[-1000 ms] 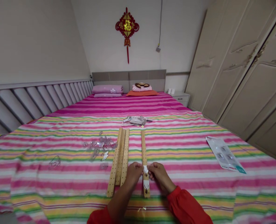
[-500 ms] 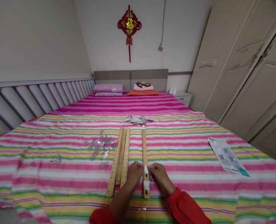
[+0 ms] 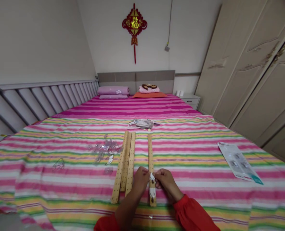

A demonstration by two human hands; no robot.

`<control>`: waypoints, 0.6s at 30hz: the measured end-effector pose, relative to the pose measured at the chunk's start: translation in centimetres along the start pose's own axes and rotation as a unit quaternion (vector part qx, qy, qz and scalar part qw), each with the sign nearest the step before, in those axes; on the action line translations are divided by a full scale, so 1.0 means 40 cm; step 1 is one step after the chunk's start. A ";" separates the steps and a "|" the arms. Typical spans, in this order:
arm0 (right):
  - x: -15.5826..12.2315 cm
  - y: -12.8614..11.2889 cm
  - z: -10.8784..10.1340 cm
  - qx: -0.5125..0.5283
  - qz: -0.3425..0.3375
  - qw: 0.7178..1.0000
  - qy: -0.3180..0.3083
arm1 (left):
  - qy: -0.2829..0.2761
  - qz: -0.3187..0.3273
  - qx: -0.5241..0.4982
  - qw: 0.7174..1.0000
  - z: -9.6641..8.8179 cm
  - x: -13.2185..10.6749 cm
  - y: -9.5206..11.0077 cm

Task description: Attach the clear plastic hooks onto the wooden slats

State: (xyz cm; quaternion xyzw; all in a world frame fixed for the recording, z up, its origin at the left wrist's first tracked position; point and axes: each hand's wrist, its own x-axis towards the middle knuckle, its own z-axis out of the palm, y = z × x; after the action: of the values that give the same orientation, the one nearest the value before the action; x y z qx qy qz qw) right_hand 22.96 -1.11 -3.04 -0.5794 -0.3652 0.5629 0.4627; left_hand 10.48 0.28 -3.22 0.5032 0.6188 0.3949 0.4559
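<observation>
Hands, left hand [image 3: 140, 179] and right hand [image 3: 163, 182], are pinching a small white hook [image 3: 152, 176] against a perforated wooden slat [image 3: 151, 160] near the striped bedspread's [image 3: 193, 160] front edge.

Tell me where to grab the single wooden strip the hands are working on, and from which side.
Probably the bare far half of the single wooden strip, pinched across its narrow width from above. It lies flat on the bedspread, lengthwise away from the person; the left hand and right hand crowd its near end at a white hook.
</observation>
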 end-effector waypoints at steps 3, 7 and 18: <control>0.000 0.001 0.001 -0.001 -0.005 1.000 -0.002 | 0.012 -0.002 0.007 1.000 0.003 0.004 -0.010; -0.003 0.001 0.000 0.000 -0.010 1.000 -0.005 | 0.011 -0.011 0.016 1.000 0.008 0.001 -0.008; -0.027 -0.002 -0.023 0.070 -0.006 0.997 -0.035 | 0.093 0.128 0.002 0.987 -0.285 0.027 0.070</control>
State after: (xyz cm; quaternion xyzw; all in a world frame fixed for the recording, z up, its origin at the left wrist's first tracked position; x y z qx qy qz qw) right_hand 23.76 -2.22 -2.67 -0.5231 -0.3443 0.6042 0.4926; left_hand 0.17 1.49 2.38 0.5407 0.5897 0.4936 0.3409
